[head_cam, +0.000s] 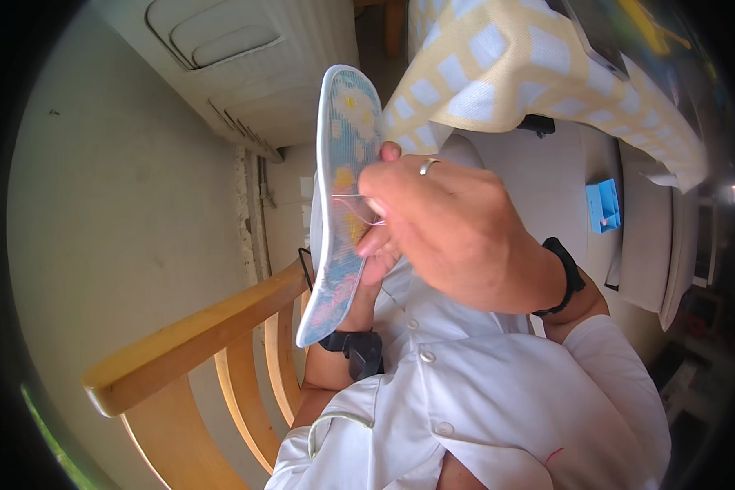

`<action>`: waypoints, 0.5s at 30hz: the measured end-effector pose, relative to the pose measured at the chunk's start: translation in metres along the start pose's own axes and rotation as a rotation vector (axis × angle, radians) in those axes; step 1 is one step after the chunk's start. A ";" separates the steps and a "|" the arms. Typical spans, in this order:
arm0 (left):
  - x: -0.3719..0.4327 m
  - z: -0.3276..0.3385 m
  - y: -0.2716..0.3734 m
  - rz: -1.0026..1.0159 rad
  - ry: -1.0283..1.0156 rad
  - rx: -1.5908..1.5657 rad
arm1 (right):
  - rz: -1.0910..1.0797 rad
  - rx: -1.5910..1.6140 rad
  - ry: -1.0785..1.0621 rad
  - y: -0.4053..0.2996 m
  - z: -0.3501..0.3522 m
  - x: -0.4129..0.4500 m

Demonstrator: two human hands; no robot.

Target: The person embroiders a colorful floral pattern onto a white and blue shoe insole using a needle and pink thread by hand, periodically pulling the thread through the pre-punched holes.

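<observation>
An insole [350,147] with a white bound edge stands nearly upright before me, its ribbed face showing blue, yellow and pink stitched patterns. My left hand [380,263] grips it from behind and below; most of that palm is hidden by the insole and my other hand. In front of its right edge, my right hand [465,226], with a ring on one finger, pinches a thin needle [345,195] between thumb and forefinger. The needle points left across the insole's face. Pink thread [358,213] loops just under it, beside the fingertips.
A wooden armrest [208,324] with slats runs along my left, near a plain wall [128,202]. Ahead stands a pale cabinet-like unit [233,67]. A yellow-and-white checked tablecloth [496,67] hangs at the upper right. Farther right is a small blue compartment box [603,205].
</observation>
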State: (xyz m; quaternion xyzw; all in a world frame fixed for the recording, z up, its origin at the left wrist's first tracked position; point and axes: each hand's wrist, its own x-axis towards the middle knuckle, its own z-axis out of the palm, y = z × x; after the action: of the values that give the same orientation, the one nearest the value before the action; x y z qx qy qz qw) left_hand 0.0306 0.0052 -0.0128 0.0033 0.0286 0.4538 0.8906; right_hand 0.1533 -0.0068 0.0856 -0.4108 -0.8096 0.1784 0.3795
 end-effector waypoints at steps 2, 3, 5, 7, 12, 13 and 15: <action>0.001 0.016 0.005 0.134 0.090 0.236 | 0.032 0.056 -0.020 0.004 -0.007 -0.001; 0.004 0.016 0.007 0.179 0.086 0.334 | 0.060 0.092 -0.026 0.010 -0.012 -0.007; 0.008 0.008 0.014 0.231 0.068 0.485 | 0.190 0.216 -0.106 0.018 -0.019 -0.012; 0.005 0.030 0.010 0.294 0.184 0.615 | 0.254 0.344 -0.084 0.031 -0.013 -0.022; 0.004 0.043 0.009 0.370 0.267 0.741 | 0.444 0.669 -0.037 0.045 -0.005 -0.037; 0.003 0.044 0.009 0.372 0.268 0.738 | 0.433 0.702 -0.022 0.049 -0.003 -0.039; 0.003 0.045 0.009 0.391 0.281 0.805 | 0.422 0.735 -0.009 0.051 -0.003 -0.040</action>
State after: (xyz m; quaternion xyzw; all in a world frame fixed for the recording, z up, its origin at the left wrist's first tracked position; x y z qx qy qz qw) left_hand 0.0276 0.0134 0.0326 0.2925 0.3215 0.5622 0.7036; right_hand 0.1976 -0.0084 0.0374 -0.4043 -0.5919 0.5308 0.4522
